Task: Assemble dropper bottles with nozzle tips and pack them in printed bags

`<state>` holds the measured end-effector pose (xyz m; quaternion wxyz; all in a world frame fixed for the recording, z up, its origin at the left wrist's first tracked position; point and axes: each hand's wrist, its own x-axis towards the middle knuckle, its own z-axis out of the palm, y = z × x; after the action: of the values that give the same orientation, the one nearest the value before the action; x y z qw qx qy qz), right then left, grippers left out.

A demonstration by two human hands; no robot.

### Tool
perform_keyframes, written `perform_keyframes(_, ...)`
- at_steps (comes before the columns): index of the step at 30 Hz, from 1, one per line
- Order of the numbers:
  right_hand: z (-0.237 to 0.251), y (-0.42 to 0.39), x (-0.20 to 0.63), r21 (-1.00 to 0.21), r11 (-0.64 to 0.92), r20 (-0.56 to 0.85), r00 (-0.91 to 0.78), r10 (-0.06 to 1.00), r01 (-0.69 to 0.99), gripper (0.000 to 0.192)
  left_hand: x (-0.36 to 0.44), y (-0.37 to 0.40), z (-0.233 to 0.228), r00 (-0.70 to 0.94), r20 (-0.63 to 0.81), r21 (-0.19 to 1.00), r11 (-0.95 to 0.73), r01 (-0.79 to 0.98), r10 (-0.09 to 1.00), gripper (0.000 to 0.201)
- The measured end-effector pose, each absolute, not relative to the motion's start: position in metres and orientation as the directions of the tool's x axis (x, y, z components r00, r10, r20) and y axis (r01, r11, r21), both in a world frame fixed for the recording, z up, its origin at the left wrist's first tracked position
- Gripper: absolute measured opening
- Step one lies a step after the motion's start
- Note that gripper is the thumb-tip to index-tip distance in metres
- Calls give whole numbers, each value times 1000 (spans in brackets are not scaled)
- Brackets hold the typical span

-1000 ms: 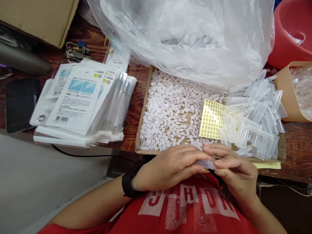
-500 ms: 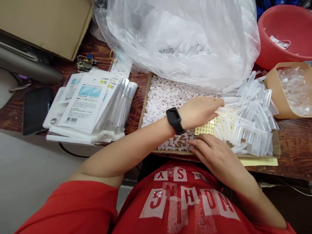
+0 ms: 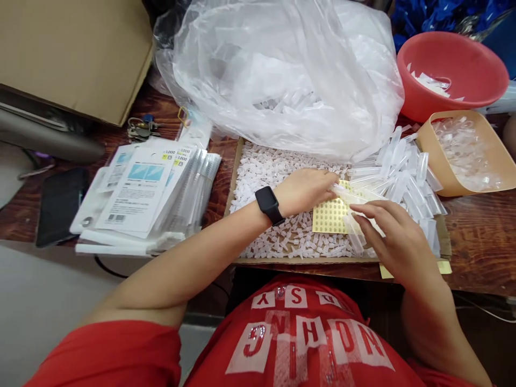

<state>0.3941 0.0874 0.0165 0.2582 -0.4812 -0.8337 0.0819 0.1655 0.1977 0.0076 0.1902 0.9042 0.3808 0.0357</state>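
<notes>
In the head view, the left hand (image 3: 308,188), with a black watch (image 3: 269,205) on its wrist, is near the middle of the frame. Its fingers are bent together at the end of a long translucent plastic tube (image 3: 357,195); I cannot tell if they grasp it. The right hand (image 3: 399,234) is right of centre, its fingers curved over the same tubes, and their grip also cannot be told. This tube lies between the hands, above a yellow sheet of small round stickers (image 3: 327,219).

As for progress, the stickers seem to cover most of the visible sheet, so I judge that much of it is unused. A heap of similar translucent tubes (image 3: 413,188) lies loose at right of centre, and many tiny white plastic pieces (image 3: 258,172) are spread in the shallow cardboard tray (image 3: 298,260), so plenty seems left. At right, an orange plastic container (image 3: 428,156) holds many clear pieces; whether these are finished, I cannot tell.
</notes>
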Motion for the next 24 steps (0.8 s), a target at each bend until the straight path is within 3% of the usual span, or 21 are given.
perform_keyframes(4, 21, 101, 389, -333, 509, 328, -408, 852, 794, 34, 151, 181, 21, 684, -31, 391, -621, 679, 729, 28)
perform_keyframes(7, 22, 104, 379, -385, 546, 326, -444, 835, 744, 38, 140, 162, 36, 659, 34, 572, -556, 604, 751, 32)
perform_keyframes(10, 20, 102, 368, -528, 539, 355, -407, 842, 656, 32, 134, 144, 45, 588, 64, 797, -396, 456, 806, 36)
perform_keyframes(13, 18, 99, 360, -789, 401, 301, -277, 913, 465, 23, 133, 128, 46, 452, -10, 932, -156, 328, 892, 41)
perform_keyframes(15, 17, 96, 356, -940, 214, 164, -197, 967, 265, 22, 135, 120, 42, 419, -64, 951, -71, 299, 906, 41)
perform_keyframes(18, 17, 91, 353, -1000, -19, -22, -154, 988, 18, 27, 138, 111, 35, 447, -87, 949, -63, 310, 890, 35)
perform_keyframes(24, 18, 80, 357, -997, -60, -51, -169, 984, -51, 23, 139, 101, 29, 497, -172, 952, 13, 306, 850, 31)
